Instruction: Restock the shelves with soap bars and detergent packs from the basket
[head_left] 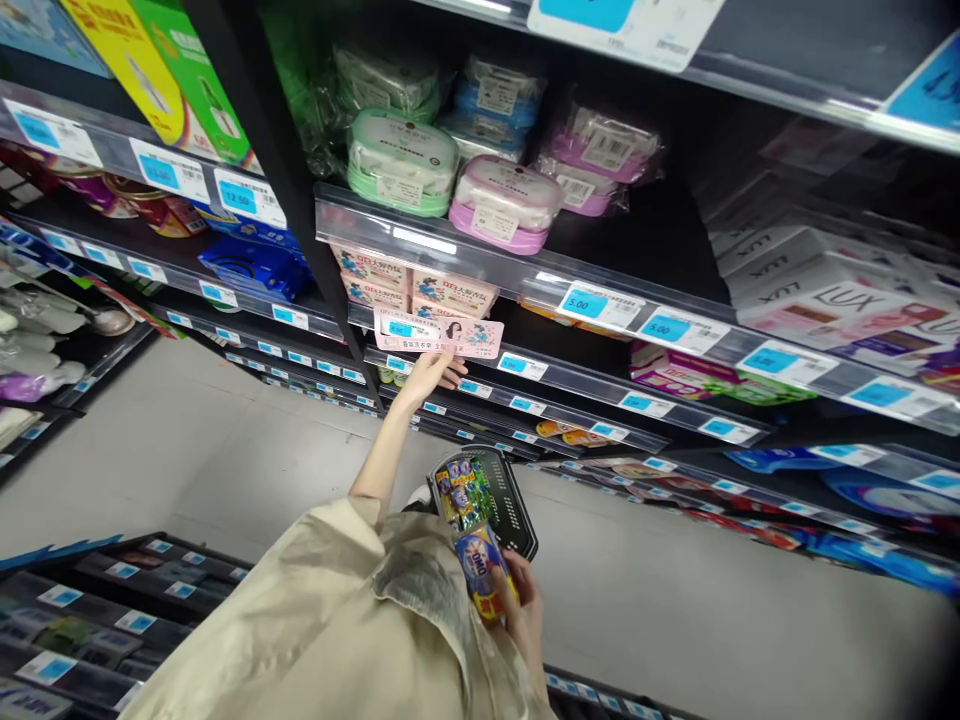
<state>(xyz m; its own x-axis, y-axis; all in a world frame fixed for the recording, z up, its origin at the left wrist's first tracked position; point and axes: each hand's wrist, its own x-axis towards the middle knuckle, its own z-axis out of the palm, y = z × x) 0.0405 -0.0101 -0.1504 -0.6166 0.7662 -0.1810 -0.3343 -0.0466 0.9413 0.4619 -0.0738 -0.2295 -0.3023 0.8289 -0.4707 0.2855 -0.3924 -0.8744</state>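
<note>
L hand [433, 373] is up at the shelf edge, fingers pinched on the bottom edge of a flat pink box [440, 334] w/ a cartoon print. The box is long and thin, cardboard, and sits against the front rail of the shelf [480, 262], level w/ stacked boxes of the same pink print behind it.

R hand [520, 612] is low, near the body, fingers wrapped round a glossy packet [484, 583], blue/red/yellow print, crinkly foil look. Grip closed on it; thumb not visible. The packet sits at the mouth of a black plastic basket [510, 500] w/ a perforated wall, which also holds shiny foil packs in green and blue. How the basket is carried: can't tell.

Cream sleeve [330, 620], loose soft fabric, fills the lower middle.

On the shelf above the pink box: rounded plastic tubs [402, 160], green and pink w/ white lids, some shrink-wrapped. Right: white soap boxes [817, 290], matte card. Rails carry white/blue price tags [600, 303]. Floor [675, 600] is smooth pale grey.
</note>
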